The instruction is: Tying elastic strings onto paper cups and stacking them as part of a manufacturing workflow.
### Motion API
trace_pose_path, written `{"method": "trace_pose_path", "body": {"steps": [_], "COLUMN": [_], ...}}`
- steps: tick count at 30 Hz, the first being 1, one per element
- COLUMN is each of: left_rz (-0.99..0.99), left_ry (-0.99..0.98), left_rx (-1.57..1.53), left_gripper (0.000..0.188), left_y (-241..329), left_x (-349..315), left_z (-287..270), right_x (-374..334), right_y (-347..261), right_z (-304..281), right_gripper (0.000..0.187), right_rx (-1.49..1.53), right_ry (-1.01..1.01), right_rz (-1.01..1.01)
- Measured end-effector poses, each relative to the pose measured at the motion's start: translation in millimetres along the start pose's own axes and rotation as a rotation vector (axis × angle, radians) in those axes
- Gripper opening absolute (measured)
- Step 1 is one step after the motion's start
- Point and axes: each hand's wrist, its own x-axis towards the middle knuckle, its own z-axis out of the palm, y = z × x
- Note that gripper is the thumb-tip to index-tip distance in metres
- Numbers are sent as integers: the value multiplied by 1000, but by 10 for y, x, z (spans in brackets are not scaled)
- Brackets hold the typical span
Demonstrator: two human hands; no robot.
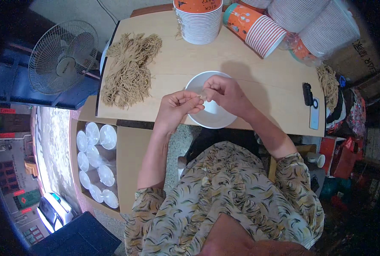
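My left hand and my right hand meet fingertip to fingertip over a round white bucket at the table's near edge. Both are closed in a pinch. Between the fingertips is something small, pale and thin; I cannot make out what it is. The bucket's open top faces up, and my hands hide part of its rim and inside. Left of it lies a loose heap of tan cords on the table.
Stacked orange-and-white paper buckets stand at the table's back, with a tilted stack beside them. A phone-like device lies by the right edge. Left are a fan and a cardboard box holding wrapped white cup stacks.
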Motion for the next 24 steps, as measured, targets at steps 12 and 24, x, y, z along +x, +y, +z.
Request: {"method": "trace_pose_path", "body": {"steps": [12, 24], "left_rz": [-28, 4], "left_ry": [0, 1], "left_rx": [12, 56], "left_gripper": [18, 16], "left_y": [14, -19], "left_x": [7, -10], "left_z": [-76, -73], "right_x": [-141, -128], "right_y": [-154, -114], "right_z": [-53, 26], "right_gripper": [15, 13], "right_rx": [-529, -194], "right_ry": [-54, -38], "right_rz": [-18, -46]}}
